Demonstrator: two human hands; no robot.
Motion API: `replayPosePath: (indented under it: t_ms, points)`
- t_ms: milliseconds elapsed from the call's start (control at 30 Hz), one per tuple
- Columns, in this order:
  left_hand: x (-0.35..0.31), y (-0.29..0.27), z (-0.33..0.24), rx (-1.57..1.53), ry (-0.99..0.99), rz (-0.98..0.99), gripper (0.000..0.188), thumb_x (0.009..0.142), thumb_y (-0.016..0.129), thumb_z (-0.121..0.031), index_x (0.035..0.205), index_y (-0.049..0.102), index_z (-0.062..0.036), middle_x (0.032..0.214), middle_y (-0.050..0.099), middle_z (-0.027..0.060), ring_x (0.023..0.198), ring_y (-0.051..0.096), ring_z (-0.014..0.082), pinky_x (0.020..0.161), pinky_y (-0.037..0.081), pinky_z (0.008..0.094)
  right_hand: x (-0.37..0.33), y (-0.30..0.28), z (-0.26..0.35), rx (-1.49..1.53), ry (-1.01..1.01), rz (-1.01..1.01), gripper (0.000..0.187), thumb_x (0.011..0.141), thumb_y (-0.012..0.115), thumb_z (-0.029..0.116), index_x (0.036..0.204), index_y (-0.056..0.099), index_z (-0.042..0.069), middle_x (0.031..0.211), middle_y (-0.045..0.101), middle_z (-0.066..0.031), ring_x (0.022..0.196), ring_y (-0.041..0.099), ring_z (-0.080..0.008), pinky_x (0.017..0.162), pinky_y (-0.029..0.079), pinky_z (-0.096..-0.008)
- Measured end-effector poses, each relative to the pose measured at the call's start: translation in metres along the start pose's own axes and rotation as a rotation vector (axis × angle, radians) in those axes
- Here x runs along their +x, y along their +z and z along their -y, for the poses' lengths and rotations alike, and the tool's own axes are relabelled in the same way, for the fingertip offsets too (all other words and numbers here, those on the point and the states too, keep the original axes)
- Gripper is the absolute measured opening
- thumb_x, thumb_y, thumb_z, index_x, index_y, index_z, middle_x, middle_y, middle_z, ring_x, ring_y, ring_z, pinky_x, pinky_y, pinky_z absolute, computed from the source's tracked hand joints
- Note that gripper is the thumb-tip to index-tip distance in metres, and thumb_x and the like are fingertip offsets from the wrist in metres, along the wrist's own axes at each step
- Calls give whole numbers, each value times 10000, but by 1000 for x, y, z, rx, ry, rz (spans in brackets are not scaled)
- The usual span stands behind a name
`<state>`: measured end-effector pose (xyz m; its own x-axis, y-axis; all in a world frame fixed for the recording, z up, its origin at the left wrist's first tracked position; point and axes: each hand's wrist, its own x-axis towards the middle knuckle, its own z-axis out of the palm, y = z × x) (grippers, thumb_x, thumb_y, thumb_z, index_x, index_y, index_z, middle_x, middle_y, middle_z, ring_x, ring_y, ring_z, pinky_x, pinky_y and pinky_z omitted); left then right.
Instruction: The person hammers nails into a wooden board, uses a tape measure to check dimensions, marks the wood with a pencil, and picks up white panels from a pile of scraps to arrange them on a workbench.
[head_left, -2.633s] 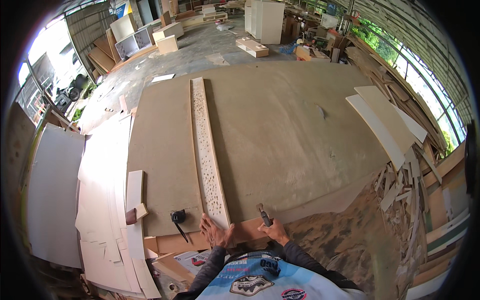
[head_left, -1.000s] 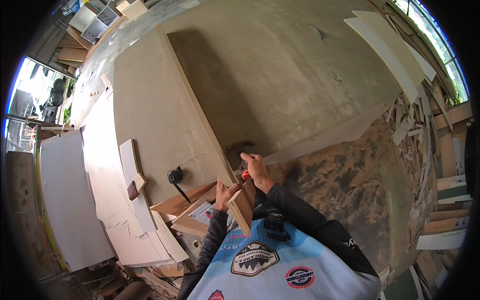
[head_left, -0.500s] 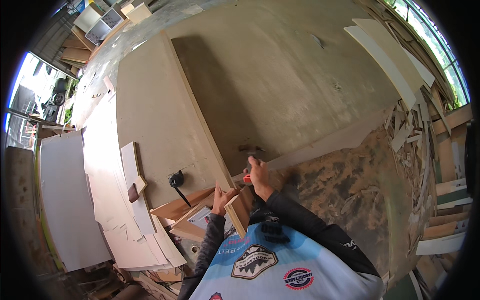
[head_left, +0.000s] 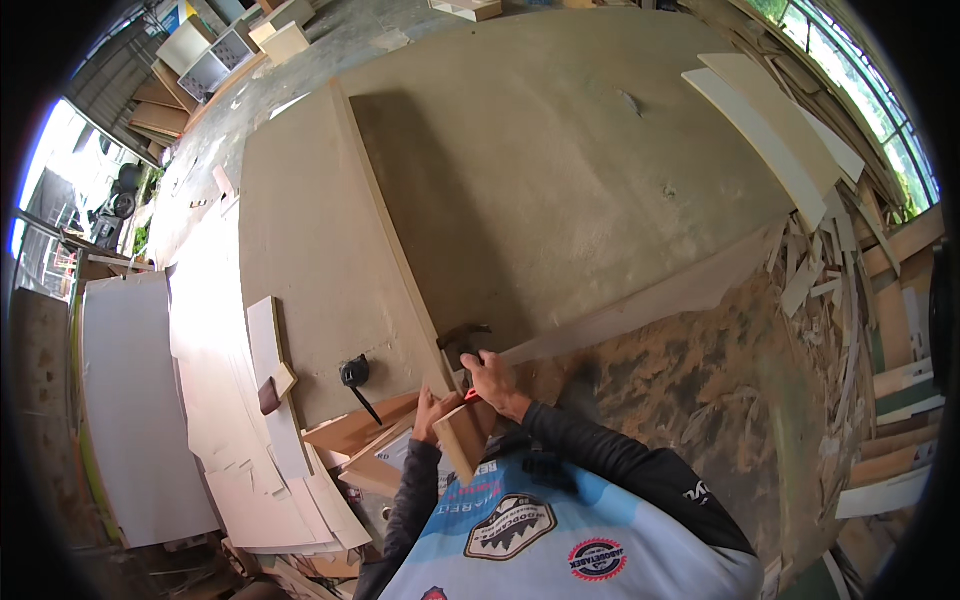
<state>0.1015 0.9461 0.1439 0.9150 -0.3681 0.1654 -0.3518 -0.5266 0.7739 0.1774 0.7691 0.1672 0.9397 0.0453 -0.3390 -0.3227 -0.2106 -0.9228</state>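
A long narrow wooden board (head_left: pixel 385 225) stands on edge across the wide brown sheet (head_left: pixel 560 180). Its near end meets a short wooden board (head_left: pixel 462 442) close to my body. My left hand (head_left: pixel 430 415) is closed around the joint of these boards, its fingers partly hidden. In my right hand (head_left: pixel 492 383) is a hammer (head_left: pixel 465 331), gripped by its handle, with the dark head beside the long board's near end. A bit of red on the handle shows below the fist.
Left of the long board lies a black tape measure (head_left: pixel 354 372). Pale strips (head_left: pixel 268 345) and white sheets (head_left: pixel 205 380) are farther left. Wood offcuts (head_left: pixel 800 270) pile up at the right, beside sawdust-covered ground (head_left: pixel 650 400). White panels (head_left: pixel 770 130) rest at the far right.
My right hand has brought the hammer left and nearer, up to the long board's end. My left hand stays at the joint. The view has shifted slightly.
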Motion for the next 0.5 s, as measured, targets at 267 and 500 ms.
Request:
replayPosePath:
  t_ms: [267, 500]
  points:
    - [-5, -60, -77, 260, 20, -77, 403, 762, 672, -64, 1137, 539, -3, 1010, 609, 102, 892, 594, 194, 769, 501, 325, 37, 1, 35, 573, 205, -76, 283, 941, 561, 286, 775, 569, 57, 634, 552, -14, 520, 574, -126, 469, 447, -279]
    - [-50, -59, -122, -734, -897, -220, 571, 681, 683, -38, 1225, 524, 38, 1062, 605, 127, 1009, 559, 197, 860, 466, 323, 97, 21, 63, 786, 20, -325, 305, 989, 471, 281, 840, 512, 18, 735, 528, -45, 586, 577, -149, 514, 464, -293]
